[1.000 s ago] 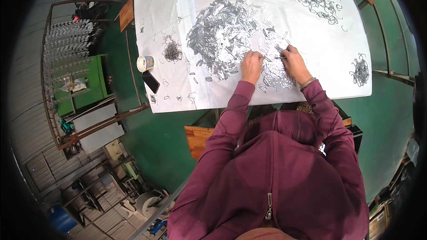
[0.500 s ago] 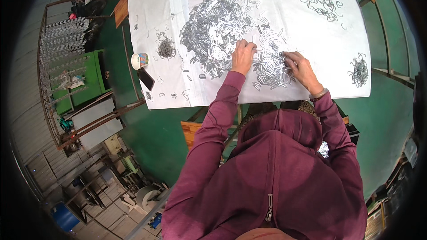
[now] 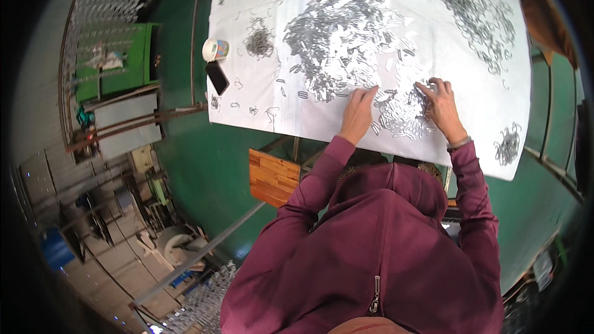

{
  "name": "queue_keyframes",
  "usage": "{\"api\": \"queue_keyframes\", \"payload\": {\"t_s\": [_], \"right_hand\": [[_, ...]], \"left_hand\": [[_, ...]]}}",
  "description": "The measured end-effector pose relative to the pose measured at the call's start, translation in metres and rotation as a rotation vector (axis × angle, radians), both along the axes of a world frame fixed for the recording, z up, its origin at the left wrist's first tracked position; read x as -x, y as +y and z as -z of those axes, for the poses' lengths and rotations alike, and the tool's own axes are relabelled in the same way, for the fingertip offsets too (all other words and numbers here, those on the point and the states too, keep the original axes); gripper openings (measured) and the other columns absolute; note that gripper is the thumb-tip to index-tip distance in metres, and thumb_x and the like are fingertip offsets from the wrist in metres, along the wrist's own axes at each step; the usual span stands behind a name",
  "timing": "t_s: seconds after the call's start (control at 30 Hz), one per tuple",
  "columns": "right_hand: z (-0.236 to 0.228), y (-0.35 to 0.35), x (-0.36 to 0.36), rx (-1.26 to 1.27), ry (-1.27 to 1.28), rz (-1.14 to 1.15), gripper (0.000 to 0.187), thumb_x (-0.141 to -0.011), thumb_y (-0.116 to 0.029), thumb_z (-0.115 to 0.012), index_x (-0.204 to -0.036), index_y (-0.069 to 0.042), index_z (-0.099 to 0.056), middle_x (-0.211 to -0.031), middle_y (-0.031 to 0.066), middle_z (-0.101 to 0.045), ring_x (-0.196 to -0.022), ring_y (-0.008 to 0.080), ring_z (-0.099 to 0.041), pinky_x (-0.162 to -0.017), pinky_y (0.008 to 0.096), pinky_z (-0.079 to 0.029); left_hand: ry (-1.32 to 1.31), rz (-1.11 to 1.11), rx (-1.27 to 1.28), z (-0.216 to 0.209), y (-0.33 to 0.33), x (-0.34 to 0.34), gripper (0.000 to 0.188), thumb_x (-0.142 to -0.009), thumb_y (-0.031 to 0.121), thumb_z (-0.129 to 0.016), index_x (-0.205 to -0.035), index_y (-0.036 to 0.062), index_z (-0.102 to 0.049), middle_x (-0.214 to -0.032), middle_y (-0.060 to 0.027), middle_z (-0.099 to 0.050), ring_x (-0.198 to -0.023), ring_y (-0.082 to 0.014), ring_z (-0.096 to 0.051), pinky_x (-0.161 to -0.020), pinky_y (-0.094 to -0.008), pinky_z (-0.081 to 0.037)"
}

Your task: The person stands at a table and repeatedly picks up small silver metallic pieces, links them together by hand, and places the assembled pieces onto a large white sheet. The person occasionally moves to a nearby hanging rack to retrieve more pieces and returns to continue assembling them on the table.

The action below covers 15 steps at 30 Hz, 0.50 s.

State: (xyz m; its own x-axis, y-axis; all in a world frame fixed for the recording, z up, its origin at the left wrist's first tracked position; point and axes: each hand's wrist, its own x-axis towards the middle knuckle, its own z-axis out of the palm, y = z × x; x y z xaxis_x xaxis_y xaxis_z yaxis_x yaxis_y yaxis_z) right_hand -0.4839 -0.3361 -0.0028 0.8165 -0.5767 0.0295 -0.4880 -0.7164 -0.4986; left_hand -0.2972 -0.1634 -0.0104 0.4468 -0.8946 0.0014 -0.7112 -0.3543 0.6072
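Small, flat, elongated silvery metal links lie in a large pile (image 3: 337,37) on a white-covered table (image 3: 247,96). A smaller heap of similar links (image 3: 402,111) lies nearer me and to the right. My left hand (image 3: 357,114) rests between the two, at the near edge of the large pile, fingers slightly apart and bent toward the links. At the smaller heap's right side is my right hand (image 3: 444,109), its thumb and fingers apart over the links. I see no piece held in either hand, though the fingertips are partly lost among the shiny links.
Curved wire hooks form a long pile (image 3: 473,18) at the far right and smaller clusters at near right (image 3: 508,145) and left (image 3: 258,42). By the left edge are a white cup (image 3: 215,50) and a dark phone (image 3: 218,78). A wooden stool (image 3: 273,176) stands below.
The whole view has turned, so the table appears tilted. My left hand has drawn back from the large pile's right side toward me. My right hand's fingers look more spread at the smaller heap.
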Motion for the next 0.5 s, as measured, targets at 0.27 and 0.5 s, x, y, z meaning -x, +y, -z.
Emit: {"api": "queue_keyframes", "payload": {"t_s": [0.27, 0.5], "right_hand": [[0.016, -0.003, -0.097, -0.081, -0.244, -0.076, 0.054, -0.077, -0.002, -0.056, -0.130, -0.011, -0.050, -0.122, 0.0210, -0.048, -0.109, 0.0402, -0.045, -0.094, 0.0440, -0.042], [0.000, 0.048, -0.181, 0.011, 0.226, -0.114, 0.097, -0.062, -0.019, -0.081, -0.142, -0.033, -0.028, -0.143, 0.0173, -0.027, -0.123, 0.0431, -0.035, -0.086, 0.0586, -0.045]], "left_hand": [[-0.061, -0.522, -0.059, 0.023, 0.065, -0.036, 0.063, -0.080, 0.002, -0.062, -0.138, 0.0046, -0.037, -0.103, -0.0206, -0.045, -0.100, -0.0376, -0.044, -0.086, -0.0448, -0.039], [0.029, -0.565, -0.016, 0.022, 0.031, -0.056, 0.092, -0.062, 0.000, -0.079, -0.141, 0.0104, -0.033, -0.112, -0.0223, -0.037, -0.105, -0.0413, -0.041, -0.092, -0.0452, -0.038]]}}
